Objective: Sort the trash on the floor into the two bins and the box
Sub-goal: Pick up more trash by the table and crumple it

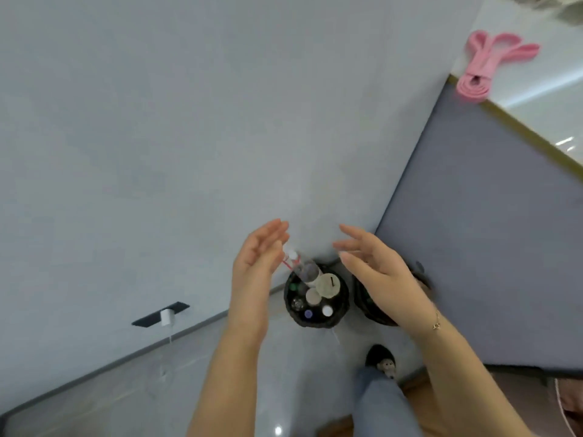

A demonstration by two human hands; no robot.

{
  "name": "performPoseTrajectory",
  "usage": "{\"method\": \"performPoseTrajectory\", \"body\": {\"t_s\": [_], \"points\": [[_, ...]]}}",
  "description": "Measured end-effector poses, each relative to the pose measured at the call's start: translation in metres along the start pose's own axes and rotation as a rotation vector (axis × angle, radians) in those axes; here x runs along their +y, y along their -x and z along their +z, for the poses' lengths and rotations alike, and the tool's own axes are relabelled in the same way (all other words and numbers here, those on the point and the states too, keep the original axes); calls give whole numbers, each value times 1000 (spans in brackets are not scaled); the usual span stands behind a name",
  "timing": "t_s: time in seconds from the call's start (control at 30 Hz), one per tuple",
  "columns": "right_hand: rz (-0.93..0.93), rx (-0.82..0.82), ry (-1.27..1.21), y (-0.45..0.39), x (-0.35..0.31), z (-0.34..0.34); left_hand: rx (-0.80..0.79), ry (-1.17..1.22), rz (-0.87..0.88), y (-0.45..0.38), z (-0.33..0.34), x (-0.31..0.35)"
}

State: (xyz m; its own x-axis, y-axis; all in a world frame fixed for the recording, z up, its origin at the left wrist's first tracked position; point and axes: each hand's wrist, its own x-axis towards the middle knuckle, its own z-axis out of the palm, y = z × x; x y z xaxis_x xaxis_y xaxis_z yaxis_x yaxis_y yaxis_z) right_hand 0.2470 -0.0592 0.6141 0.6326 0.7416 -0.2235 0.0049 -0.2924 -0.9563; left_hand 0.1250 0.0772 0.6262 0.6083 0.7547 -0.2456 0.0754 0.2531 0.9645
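Both hands are released and hold nothing: the left hand [257, 263] and the right hand [375, 272] are raised side by side with fingers straight and palms turned toward each other, a gap between them.

Left of the hands, a black wall plate [161, 313] carries a white plug [166, 316], from which a thin white cable hangs down the pale wall [157, 137]. A dark baseboard line runs diagonally below it to the glossy floor [126, 398].

Between the hands, lower in the view, stands a black bin [316, 321] against the wall. It contains bottles seen from above, with round caps and bases showing. A clear plastic bottle [304, 269] with a white cap and red label leans out over the bin's rim toward the left hand's fingers; whether it touches them cannot be told.

A second black bin [367, 305] stands just beside the first, to its right. The right hand and wrist cover most of it, so its contents cannot be told. A thin bracelet [437, 323] sits on the right wrist.

Below the bins, a leg in blue denim [381, 402] ends in a dark slipper [380, 357].

Right of the hands, a grey-blue panel [489, 247] meets the wall at a corner. A pink strap [485, 67] lies coiled at upper right.
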Motion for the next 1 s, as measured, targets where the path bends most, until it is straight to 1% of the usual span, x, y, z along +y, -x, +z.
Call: {"method": "performPoseTrajectory", "body": {"t_s": [0.07,0.17,0.2,0.3,0.43,0.5,0.57,0.7,0.77,0.83,1.0], "points": [[-44,-36,-93,27,-34,25,-9,-26,64,32,-28,39],[-98,-112,-169,62,-77,63,32,-51,162,82,-72,81],[-105,-129,-183,67,-81,68,31,-54,173,89,-78,84],[-149,-239,-158,79,-119,94,101,-52,211,121,-109,114],[-204,-378,-123,75,-154,122,201,-42,266,148,-138,133],[-235,-452,-113,70,-168,137,289,-25,295,158,-150,139],[-261,-557,-77,62,-182,155,424,22,330,169,-163,144],[-270,-736,-37,51,-196,186,627,69,370,191,-187,147],[-272,-822,-18,50,-198,199,713,82,372,203,-195,148],[-268,-945,-2,53,-203,218,834,89,362,222,-204,143],[-239,-1230,26,95,-206,274,1127,99,322,293,-212,123]]}}
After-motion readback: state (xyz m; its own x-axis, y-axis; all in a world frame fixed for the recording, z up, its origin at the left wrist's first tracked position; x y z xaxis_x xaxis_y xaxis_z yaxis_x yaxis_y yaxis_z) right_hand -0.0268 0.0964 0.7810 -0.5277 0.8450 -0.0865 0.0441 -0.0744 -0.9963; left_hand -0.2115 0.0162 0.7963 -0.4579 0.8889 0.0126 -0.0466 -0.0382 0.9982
